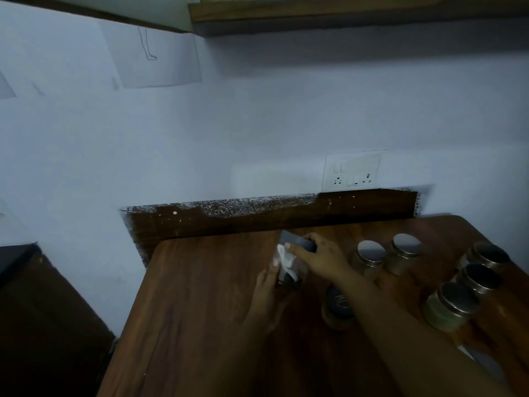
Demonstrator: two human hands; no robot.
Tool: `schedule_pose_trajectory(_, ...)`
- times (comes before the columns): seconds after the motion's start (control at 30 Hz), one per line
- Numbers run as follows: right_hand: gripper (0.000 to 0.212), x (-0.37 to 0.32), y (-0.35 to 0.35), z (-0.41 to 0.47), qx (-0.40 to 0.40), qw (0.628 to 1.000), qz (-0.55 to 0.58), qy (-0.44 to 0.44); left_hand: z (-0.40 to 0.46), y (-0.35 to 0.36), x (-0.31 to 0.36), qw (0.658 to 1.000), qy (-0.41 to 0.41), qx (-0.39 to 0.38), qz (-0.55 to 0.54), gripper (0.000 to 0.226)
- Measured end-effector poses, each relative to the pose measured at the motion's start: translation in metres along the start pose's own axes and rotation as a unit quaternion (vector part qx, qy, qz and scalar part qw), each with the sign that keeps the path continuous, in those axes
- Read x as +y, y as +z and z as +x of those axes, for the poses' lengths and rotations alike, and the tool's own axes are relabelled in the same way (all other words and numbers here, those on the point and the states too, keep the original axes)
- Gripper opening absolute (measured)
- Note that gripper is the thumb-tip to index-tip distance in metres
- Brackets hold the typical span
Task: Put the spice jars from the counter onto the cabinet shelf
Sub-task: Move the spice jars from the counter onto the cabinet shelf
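A clear jar with a dark lid [290,262] is held tilted above the wooden table [200,296], near its back edge. The right hand [322,257] is curled over the lid, fingers wrapped round its rim. The left hand [269,287] is placed against the jar's glass body from below and the left, thumb up along its side; it is blurred, so whether its fingers curl round the glass cannot be told. White and dark contents are seen through the glass.

Just right of the hands, two steel-lidded jars [370,257] stand upright side by side. Further right, three more steel-lidded jars [469,282] are set in a row running towards the table's right edge. A dark-lidded jar [337,306] stands under the right forearm.

A wall socket plate [352,171] is mounted above the table's back panel. A wooden shelf edge [343,10] is seen along the top.
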State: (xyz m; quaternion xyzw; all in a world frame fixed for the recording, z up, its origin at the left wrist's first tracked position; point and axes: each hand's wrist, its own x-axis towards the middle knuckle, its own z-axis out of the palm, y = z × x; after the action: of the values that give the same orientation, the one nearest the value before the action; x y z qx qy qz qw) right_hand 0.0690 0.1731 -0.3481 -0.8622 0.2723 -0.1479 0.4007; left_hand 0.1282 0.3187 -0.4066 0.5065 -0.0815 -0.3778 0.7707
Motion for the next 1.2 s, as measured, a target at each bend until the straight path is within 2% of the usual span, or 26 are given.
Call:
schedule_pose_trajectory(0.1, 0.067, 0.003, -0.010, 0.000, 0.049, 0.997, 0.054, 0.037, -0.003, 0.004, 0.008, 0.999, -0.004, -0.038, -0.028, 0.074)
schedule_pose_trajectory(0.17, 0.059, 0.000, -0.018, -0.001, 0.055, 0.993, 0.088, 0.049, -0.003, 0.003, 0.011, 0.994, -0.048, -0.066, -0.079, 0.077)
schedule_pose_trajectory(0.23, 0.052, -0.003, -0.021, -0.002, 0.043, 0.989, 0.128, 0.059, -0.001, 0.001, 0.011, 0.991, -0.074, -0.065, -0.091, 0.074)
schedule_pose_trajectory(0.33, 0.057, -0.001, -0.022, -0.002, 0.028, 0.977, 0.194, 0.082, -0.004, 0.012, 0.015, 0.993, -0.065, -0.077, -0.060, 0.065)
schedule_pose_trajectory(0.4, 0.066, 0.005, -0.023, 0.001, 0.023, 0.958, 0.265, 0.105, -0.002, 0.017, 0.017, 0.996, -0.017, -0.086, -0.005, 0.059)
schedule_pose_trajectory(0.5, 0.073, 0.010, -0.028, 0.004, 0.037, 0.940, 0.320, 0.117, 0.004, 0.018, 0.023, 0.991, 0.051, -0.096, 0.084, 0.062)
schedule_pose_trajectory(0.6, 0.076, 0.008, -0.029, 0.005, 0.034, 0.922, 0.370, 0.113, 0.004, 0.019, 0.038, 0.984, -0.014, -0.176, -0.009, 0.066)
schedule_pose_trajectory(0.67, 0.065, 0.005, -0.029, 0.005, 0.033, 0.926, 0.363, 0.096, 0.006, 0.020, 0.041, 0.980, -0.033, -0.196, -0.016, 0.059)
schedule_pose_trajectory(0.73, 0.046, 0.002, -0.030, 0.005, 0.027, 0.922, 0.378, 0.086, 0.006, 0.026, 0.038, 0.984, 0.018, -0.170, 0.050, 0.060)
schedule_pose_trajectory(0.8, 0.029, -0.002, -0.032, 0.005, 0.015, 0.907, 0.412, 0.083, 0.005, 0.034, 0.039, 0.980, 0.088, -0.129, 0.126, 0.077)
schedule_pose_trajectory(0.87, 0.029, -0.006, -0.035, 0.005, 0.011, 0.902, 0.424, 0.076, 0.008, 0.035, 0.041, 0.975, 0.112, -0.130, 0.143, 0.091)
schedule_pose_trajectory(0.97, 0.039, -0.011, -0.039, 0.005, 0.014, 0.905, 0.421, 0.065, 0.010, 0.030, 0.048, 0.976, 0.073, -0.170, 0.112, 0.083)
schedule_pose_trajectory(1.03, 0.048, -0.012, -0.044, 0.004, -0.026, 0.888, 0.455, 0.060, 0.012, 0.027, 0.049, 0.976, 0.086, -0.165, 0.112, 0.080)
schedule_pose_trajectory(1.13, 0.053, -0.005, -0.049, -0.001, -0.144, 0.809, 0.570, 0.030, 0.009, 0.030, 0.052, 0.983, 0.095, -0.147, 0.052, 0.084)
schedule_pose_trajectory(1.2, 0.066, 0.002, -0.051, -0.002, -0.193, 0.792, 0.580, -0.005, 0.007, 0.032, 0.054, 0.984, 0.096, -0.148, 0.029, 0.085)
